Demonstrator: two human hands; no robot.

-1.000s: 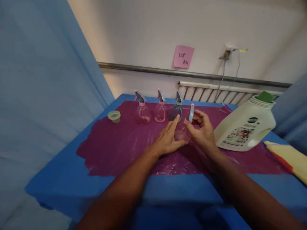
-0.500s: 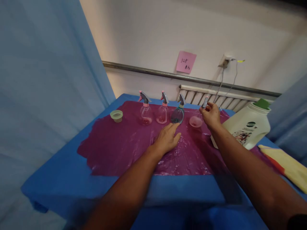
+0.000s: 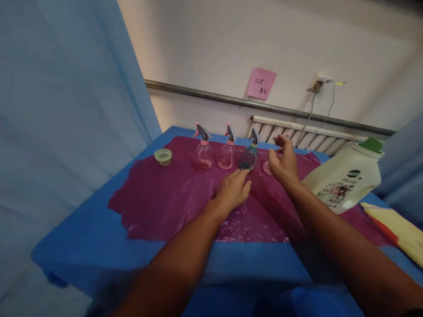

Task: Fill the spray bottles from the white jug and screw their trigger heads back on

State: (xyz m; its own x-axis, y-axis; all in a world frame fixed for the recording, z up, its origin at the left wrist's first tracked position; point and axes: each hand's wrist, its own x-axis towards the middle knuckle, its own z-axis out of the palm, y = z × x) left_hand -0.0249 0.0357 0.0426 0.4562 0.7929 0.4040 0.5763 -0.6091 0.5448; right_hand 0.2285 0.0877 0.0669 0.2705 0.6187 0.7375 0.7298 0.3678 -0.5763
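Observation:
My left hand [image 3: 233,188] rests on a purple plastic sheet [image 3: 158,202], its fingers stretched out toward the base of a teal spray bottle [image 3: 247,158]. My right hand [image 3: 284,160] is raised in front of a pink spray bottle [image 3: 267,167], thumb and fingers apart, with nothing seen between them. It hides most of that bottle; only part of the base and a bit of the top show. To the left, two clear spray bottles with pink collars, the nearer one [image 3: 226,155] and the farther one [image 3: 204,156], stand upright with pink liquid inside.
A small greenish cup [image 3: 163,157] stands at the left on the sheet. Right of my right arm is a large cream jug [image 3: 350,178] with a green cap, tilted. A yellow and red cloth [image 3: 393,224] lies at the right edge. Behind are a metal rail [image 3: 205,94] and a radiator.
My right hand has let go of the pink bottle's spray head and opened, coming in front of the bottle. My left hand stays by the teal bottle. The view has shifted slightly.

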